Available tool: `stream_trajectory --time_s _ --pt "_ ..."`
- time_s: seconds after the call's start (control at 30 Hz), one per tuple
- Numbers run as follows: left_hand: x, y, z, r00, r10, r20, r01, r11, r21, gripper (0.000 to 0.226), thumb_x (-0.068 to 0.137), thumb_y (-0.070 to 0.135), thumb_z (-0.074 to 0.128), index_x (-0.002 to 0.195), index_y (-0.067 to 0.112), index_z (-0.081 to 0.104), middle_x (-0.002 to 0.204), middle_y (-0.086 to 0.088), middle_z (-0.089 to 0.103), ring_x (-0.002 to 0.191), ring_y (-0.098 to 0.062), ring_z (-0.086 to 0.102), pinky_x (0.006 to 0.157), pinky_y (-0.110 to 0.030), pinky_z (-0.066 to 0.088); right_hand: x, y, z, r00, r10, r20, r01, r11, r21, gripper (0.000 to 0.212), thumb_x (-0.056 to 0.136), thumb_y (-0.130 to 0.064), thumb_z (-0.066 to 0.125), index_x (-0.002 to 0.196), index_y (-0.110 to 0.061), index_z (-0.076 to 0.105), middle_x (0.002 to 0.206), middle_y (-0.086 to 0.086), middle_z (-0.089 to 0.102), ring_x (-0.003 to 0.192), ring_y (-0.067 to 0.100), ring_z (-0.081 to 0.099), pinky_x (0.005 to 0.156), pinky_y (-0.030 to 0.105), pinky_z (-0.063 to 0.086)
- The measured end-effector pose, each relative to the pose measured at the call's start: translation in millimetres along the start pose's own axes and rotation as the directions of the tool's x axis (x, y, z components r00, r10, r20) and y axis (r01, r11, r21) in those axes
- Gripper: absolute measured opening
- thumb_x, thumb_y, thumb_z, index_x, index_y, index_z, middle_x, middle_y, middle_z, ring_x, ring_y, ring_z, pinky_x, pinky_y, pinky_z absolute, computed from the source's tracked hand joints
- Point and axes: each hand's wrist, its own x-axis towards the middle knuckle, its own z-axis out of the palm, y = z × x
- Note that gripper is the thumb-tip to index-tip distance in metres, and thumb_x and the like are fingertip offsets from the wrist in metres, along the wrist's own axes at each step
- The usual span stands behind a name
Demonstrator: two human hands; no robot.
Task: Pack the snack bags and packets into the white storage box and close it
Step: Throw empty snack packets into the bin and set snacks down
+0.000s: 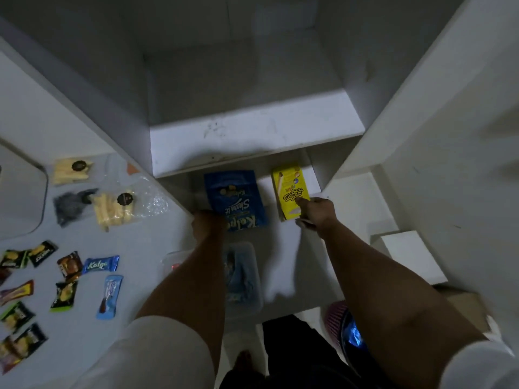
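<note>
The white storage box (283,248) stands open below me, its flaps spread wide. Inside lie a blue Kalpa snack bag (234,196) and a yellow snack carton (288,186). My left hand (206,224) is curled on the blue bag's near left corner. My right hand (314,213) grips the near end of the yellow carton. A clear tub (243,279) with bluish contents sits in the box between my forearms. Several small packets (101,263) lie on the surface to the left.
On the pale surface at left lie two clear packs of yellow sticks (112,210), a dark packet (70,206) and crumpled clear wrap (153,203). A raised white flap (252,141) stands behind the bags. A smaller white box (407,256) sits at right.
</note>
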Motion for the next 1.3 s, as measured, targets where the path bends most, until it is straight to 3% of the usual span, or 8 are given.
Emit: stream_trajectory --time_s 0.13,0.37,0.63,0.77,0.9,1.13,1.23,1.3 --pt "-37.2 5.6 -15.3 0.983 0.183 0.003 -0.183 0.983 -0.007 0.026 0.101 0.022 0.054 0.113 0.003 0.067 0.112 -0.018 0.071 0.090 -0.028 0.063 0.074 -0.033 0.044 -38.4 7.7 -16.3 0.999 -0.023 -0.026 0.025 0.998 0.065 0.025 0.089 -0.023 0.076 0.079 -0.004 0.062 0.070 0.018 0.059 0.048 0.024 0.054 0.044 0.023 0.048" --pt "-111.9 -13.9 -23.9 0.877 0.481 0.007 -0.479 0.874 -0.085 0.021 0.099 0.021 0.052 0.110 0.008 0.064 0.113 -0.017 0.071 0.102 -0.037 0.067 0.083 -0.036 0.050 -128.6 49.6 -58.5 0.985 -0.106 -0.135 0.131 0.972 0.196 0.014 0.088 -0.019 0.076 0.082 -0.009 0.068 0.083 0.021 0.069 0.066 0.029 0.066 0.070 0.041 0.062" --pt "-204.9 -31.0 -4.1 0.716 0.676 0.173 -0.650 0.736 -0.187 0.017 0.103 0.021 0.046 0.101 0.016 0.062 0.107 -0.012 0.071 0.095 -0.035 0.068 0.088 -0.047 0.058 -231.1 139.0 -133.4 0.942 -0.034 -0.334 0.144 0.939 0.312 0.014 0.085 -0.016 0.079 0.085 -0.009 0.067 0.089 0.021 0.071 0.076 0.033 0.069 0.064 0.039 0.061" --pt "-229.6 -32.4 32.4 0.660 0.679 0.321 -0.628 0.733 -0.260 0.016 0.097 0.028 0.051 0.084 0.028 0.060 0.099 -0.009 0.073 0.086 -0.032 0.072 0.078 -0.052 0.062 -267.5 180.3 -169.1 0.894 0.029 -0.448 0.139 0.932 0.336 0.017 0.082 -0.016 0.081 0.092 -0.006 0.072 0.092 0.021 0.073 0.080 0.035 0.072 0.058 0.037 0.060" --pt "-285.1 -41.2 47.1 0.584 0.678 0.446 -0.632 0.724 -0.274 0.019 0.098 0.021 0.051 0.087 0.021 0.066 0.094 -0.009 0.074 0.082 -0.030 0.073 0.075 -0.051 0.063 -283.7 224.1 -206.6 0.824 0.061 -0.564 0.130 0.948 0.292 0.023 0.077 -0.020 0.083 0.092 -0.004 0.077 0.089 0.017 0.076 0.077 0.031 0.074 0.073 0.046 0.064" --pt "-341.3 -66.7 101.2 0.494 0.563 0.663 -0.563 0.788 -0.249 0.016 0.097 0.010 0.054 0.098 0.009 0.070 0.100 -0.016 0.072 0.087 -0.035 0.073 0.062 -0.055 0.063 -272.2 332.6 -264.3 0.728 0.240 -0.642 0.046 0.918 0.395 0.065 0.054 -0.042 0.088 0.107 -0.006 0.074 0.101 0.011 0.077 0.086 0.031 0.074 0.079 0.051 0.063" --pt "-348.1 -84.0 133.8 0.478 0.494 0.727 -0.580 0.799 -0.162 0.017 0.098 0.008 0.052 0.098 0.011 0.068 0.097 -0.014 0.071 0.088 -0.035 0.072 0.064 -0.054 0.063 -303.2 344.6 -265.9 0.677 0.349 -0.648 -0.033 0.894 0.447 0.028 0.070 -0.022 0.087 0.086 -0.003 0.074 0.085 0.015 0.074 0.078 0.036 0.074 0.075 0.055 0.062" --pt "-346.3 -97.0 159.3 0.475 0.454 0.754 -0.603 0.792 -0.098 0.019 0.097 0.009 0.050 0.095 0.013 0.068 0.096 -0.012 0.070 0.086 -0.035 0.071 0.066 -0.054 0.064 -311.1 363.9 -270.1 0.641 0.425 -0.639 -0.105 0.873 0.476 0.039 0.063 -0.028 0.088 0.091 -0.003 0.075 0.089 0.017 0.074 0.080 0.038 0.074 0.076 0.055 0.062"
